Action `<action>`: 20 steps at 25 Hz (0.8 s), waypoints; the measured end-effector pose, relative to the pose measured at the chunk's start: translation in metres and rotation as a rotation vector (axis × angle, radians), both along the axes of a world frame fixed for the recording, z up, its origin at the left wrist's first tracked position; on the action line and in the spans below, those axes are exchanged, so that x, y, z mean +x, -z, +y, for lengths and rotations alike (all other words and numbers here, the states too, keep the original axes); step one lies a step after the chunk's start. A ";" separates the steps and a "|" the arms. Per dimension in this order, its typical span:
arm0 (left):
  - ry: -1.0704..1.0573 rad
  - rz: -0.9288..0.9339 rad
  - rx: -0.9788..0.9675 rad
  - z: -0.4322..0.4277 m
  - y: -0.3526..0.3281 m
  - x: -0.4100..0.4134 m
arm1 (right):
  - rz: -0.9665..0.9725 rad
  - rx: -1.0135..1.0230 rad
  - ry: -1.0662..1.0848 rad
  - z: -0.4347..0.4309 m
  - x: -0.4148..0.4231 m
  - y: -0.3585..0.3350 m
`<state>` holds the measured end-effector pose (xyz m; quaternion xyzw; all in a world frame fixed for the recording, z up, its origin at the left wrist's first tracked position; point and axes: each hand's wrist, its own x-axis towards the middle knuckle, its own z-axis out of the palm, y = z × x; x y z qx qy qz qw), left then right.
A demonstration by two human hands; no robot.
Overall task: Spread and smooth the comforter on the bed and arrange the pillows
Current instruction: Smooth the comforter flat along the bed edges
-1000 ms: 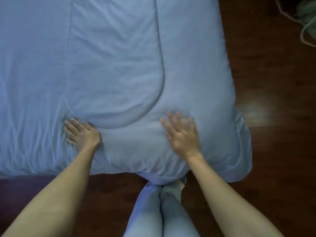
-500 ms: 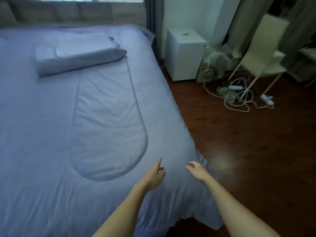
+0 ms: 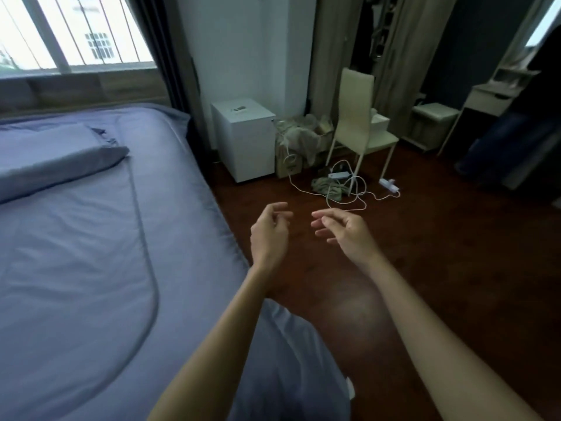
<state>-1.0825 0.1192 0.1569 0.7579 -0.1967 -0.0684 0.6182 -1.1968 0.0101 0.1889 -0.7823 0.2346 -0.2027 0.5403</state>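
The blue comforter point(image 3: 91, 268) lies spread flat over the bed, filling the left half of the view, with a curved stitched seam running down it. A blue pillow point(image 3: 51, 159) lies near the head of the bed at the upper left. My left hand point(image 3: 268, 235) hovers in the air just past the bed's right edge, over the floor, fingers loosely curled and holding nothing. My right hand point(image 3: 344, 230) floats beside it to the right, fingers apart and empty. Neither hand touches the comforter.
A white bedside cabinet point(image 3: 244, 138) stands by the bed's far right corner. Beyond it are a heap of cloth point(image 3: 299, 138), a cream chair point(image 3: 359, 117) and white cables with a power strip point(image 3: 388, 185) on the dark wooden floor point(image 3: 440, 268). A window is behind the headboard.
Both hands have lifted off the comforter's foot end and moved right, off the bed and over the floor. The view has swung up and right to show the room.
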 end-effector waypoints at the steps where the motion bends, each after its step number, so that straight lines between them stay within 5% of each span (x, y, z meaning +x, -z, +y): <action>1: -0.018 0.019 -0.016 -0.022 0.001 -0.010 | 0.008 -0.012 -0.010 -0.023 -0.015 -0.003; 11: 0.040 0.170 -0.038 -0.113 0.040 -0.063 | 0.043 -0.034 -0.201 -0.181 -0.064 -0.029; 20: -0.247 0.207 -0.165 -0.140 0.027 0.011 | 0.136 -0.041 -0.412 -0.242 0.013 -0.008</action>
